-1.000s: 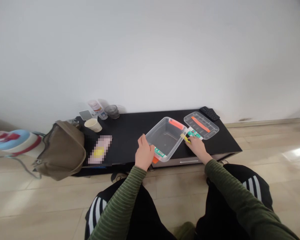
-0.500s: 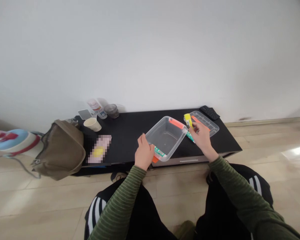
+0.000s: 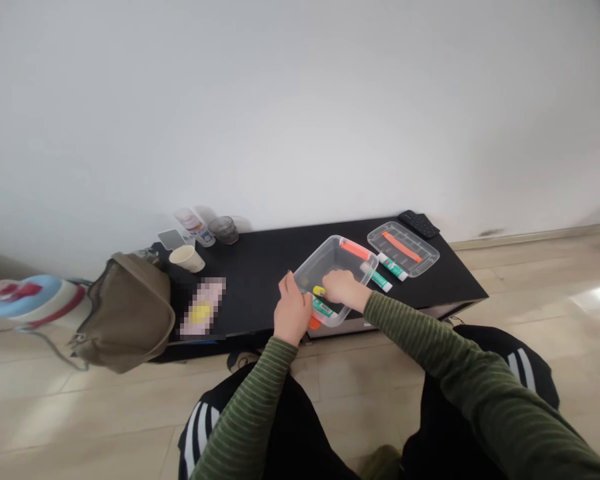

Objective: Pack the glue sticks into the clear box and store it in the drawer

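My left hand [image 3: 293, 310] is closed on the near left rim of a clear plastic box [image 3: 307, 270] with orange latches, which is held tilted above the black cabinet. Inside the box, my right hand [image 3: 341, 287] reaches down with fingers closed on a small yellow item [image 3: 319, 291]; its exact kind is unclear and the fingers hide part of it. A green-and-white glue stick [image 3: 323, 307] lies in the box's near end. Two more, a glue stick [image 3: 393, 267] and another glue stick [image 3: 381, 282], rest on the cabinet right of the box.
The clear lid [image 3: 380, 233] with an orange handle lies at the right, by a black keyboard [image 3: 420, 223]. Leftward on the black cabinet [image 3: 260, 267] are a paper cup [image 3: 187, 259], a glass [image 3: 223, 230], a spray can [image 3: 195, 227] and a brown bag [image 3: 125, 313].
My right hand has moved left and down into the box, carrying the yellow item from beside the lid. The two glue sticks on the cabinet are now uncovered. My left hand still grips the box.
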Motion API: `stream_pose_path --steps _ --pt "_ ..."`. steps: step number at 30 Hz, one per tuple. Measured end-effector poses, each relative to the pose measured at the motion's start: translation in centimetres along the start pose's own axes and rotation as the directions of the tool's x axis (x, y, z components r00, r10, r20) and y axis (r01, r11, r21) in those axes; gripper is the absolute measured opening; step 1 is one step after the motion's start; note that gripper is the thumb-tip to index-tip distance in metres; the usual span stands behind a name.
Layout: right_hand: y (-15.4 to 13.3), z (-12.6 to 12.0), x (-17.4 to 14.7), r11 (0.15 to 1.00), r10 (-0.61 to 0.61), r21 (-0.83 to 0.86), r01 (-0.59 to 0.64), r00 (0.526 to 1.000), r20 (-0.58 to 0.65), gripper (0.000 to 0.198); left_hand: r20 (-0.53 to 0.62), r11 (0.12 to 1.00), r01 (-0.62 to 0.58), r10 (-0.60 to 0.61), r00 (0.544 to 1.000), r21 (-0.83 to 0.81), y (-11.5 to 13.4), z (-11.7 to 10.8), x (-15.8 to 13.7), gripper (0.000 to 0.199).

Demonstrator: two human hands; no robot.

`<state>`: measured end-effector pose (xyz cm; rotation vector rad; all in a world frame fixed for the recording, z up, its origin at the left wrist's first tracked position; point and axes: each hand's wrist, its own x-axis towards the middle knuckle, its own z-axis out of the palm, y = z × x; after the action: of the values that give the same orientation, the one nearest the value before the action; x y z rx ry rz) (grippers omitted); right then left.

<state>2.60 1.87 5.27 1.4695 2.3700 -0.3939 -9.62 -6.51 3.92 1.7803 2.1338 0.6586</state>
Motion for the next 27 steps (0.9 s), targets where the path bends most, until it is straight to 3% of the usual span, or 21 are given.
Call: stream_pose_path --steps 5,16,19,21,23,25,27 --pt "-0.2 1.1 0.5 1.0 -0.003 -0.009 0.004 0.999 0.053 0.029 0.0 1.0 -0.013 0.013 1.0 0.014 0.6 0.2 -0.1 0.064" --pt "0.1 0.5 0.0 1.0 -0.026 -0.011 0.027 0.996 0.088 0.025 0.004 1.0 -0.014 0.014 1.0 0.026 0.9 0.4 0.1 0.064" --pt "0.4 0.1 -0.7 1.0 -0.025 0.003 0.025 0.999 0.034 0.025 0.018 1.0 -0.016 0.015 1.0 0.025 0.9 0.4 0.1 0.064" --pt "1.3 -0.1 -1.9 0.998 -0.028 0.056 0.034 0.993 -0.115 0.027 0.019 1.0 -0.021 0.021 1.0 0.014 0.9 0.4 0.1 0.064" --pt "2.9 0.1 -3.4 0.983 0.005 0.172 0.061 0.933 -0.359 0.032 0.025 1.0 -0.026 0.026 0.999 0.003 1.0 0.4 0.1 0.064" --pt "5.4 0.8 -5.0 0.946 0.126 0.315 0.08 0.802 -0.584 0.037 0.033 1.0 -0.022 0.022 0.999 -0.004 1.0 0.4 0.1 0.064" --pt "8.4 2.2 -6.4 0.891 0.321 0.452 0.044 0.642 -0.696 0.041 0.039 1.0 -0.012 0.012 0.999 -0.007 1.1 0.4 0.2 0.064"
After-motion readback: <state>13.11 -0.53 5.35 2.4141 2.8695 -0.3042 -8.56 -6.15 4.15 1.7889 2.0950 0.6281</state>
